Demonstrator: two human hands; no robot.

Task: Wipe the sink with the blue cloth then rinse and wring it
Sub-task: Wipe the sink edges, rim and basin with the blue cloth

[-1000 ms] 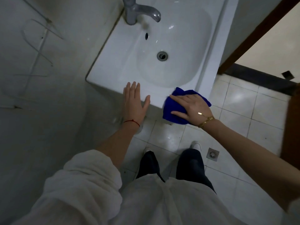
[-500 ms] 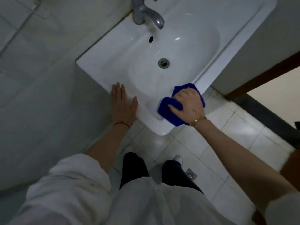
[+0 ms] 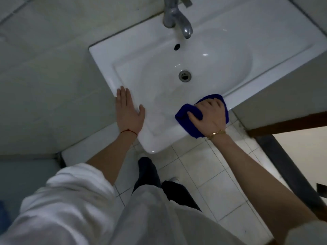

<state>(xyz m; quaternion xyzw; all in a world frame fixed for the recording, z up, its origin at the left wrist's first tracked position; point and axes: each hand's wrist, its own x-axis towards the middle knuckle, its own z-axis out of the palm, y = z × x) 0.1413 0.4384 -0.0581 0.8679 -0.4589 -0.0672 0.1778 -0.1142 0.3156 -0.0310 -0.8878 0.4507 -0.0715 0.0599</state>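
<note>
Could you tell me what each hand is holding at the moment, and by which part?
The right hand grips the bunched blue cloth from above, on the sink rim. The left hand holds nothing.

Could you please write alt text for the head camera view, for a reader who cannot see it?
Seen from above, a person's right hand presses a bunched blue cloth onto the front rim of a white sink, while the left hand rests flat on the rim's left side. A metal faucet overhangs the basin, with the drain below it.
</note>
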